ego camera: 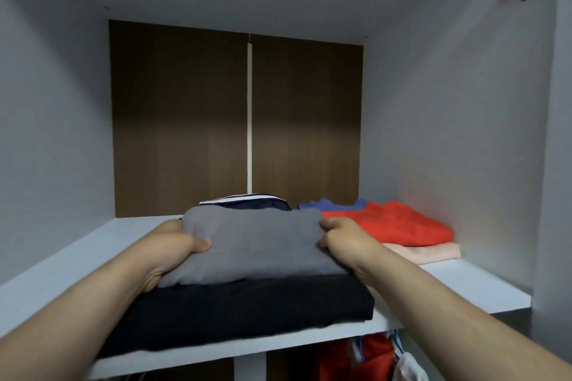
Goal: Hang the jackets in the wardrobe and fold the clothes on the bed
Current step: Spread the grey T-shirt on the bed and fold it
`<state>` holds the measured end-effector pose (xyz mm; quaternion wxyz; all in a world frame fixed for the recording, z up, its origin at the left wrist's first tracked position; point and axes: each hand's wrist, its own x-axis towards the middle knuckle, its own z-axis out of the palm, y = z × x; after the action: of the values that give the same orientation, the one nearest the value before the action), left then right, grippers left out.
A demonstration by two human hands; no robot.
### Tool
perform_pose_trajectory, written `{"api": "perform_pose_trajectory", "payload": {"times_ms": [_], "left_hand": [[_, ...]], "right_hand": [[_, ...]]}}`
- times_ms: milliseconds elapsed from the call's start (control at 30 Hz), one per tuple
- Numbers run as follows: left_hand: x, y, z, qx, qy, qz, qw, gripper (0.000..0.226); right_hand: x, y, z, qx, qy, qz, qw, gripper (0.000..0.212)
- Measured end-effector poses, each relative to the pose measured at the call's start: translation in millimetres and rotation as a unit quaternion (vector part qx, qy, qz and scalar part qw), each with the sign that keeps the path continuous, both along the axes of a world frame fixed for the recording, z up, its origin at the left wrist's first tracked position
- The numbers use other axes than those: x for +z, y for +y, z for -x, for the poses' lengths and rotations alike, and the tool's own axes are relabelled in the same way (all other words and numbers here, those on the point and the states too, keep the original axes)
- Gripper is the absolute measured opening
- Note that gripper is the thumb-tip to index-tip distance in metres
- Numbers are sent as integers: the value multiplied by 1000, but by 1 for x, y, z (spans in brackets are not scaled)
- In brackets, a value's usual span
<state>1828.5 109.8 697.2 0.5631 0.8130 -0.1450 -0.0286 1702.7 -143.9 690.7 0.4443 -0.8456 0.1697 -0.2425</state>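
A folded grey garment lies on top of a folded black garment on the white wardrobe shelf. My left hand grips the grey garment's left edge, thumb on top and fingers underneath. On the other side my right hand grips its right edge the same way. Behind the grey garment sits a folded navy item with white stripes.
A folded red garment lies on a pale pink one at the shelf's right, with a blue garment behind. Below the shelf hang a red jacket and blue hangers. A brown back panel and grey side walls enclose the shelf.
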Motion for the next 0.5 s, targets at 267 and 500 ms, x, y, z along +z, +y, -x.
{"api": "perform_pose_trajectory", "payload": {"times_ms": [267,500], "left_hand": [[27,-2,-4,24,-232,-197,952,86],[1,-27,2,-209,-139,-423,871,110]], "right_hand": [[30,5,-10,-2,66,330,942,16],[1,4,-27,106,239,287,922,76]]}}
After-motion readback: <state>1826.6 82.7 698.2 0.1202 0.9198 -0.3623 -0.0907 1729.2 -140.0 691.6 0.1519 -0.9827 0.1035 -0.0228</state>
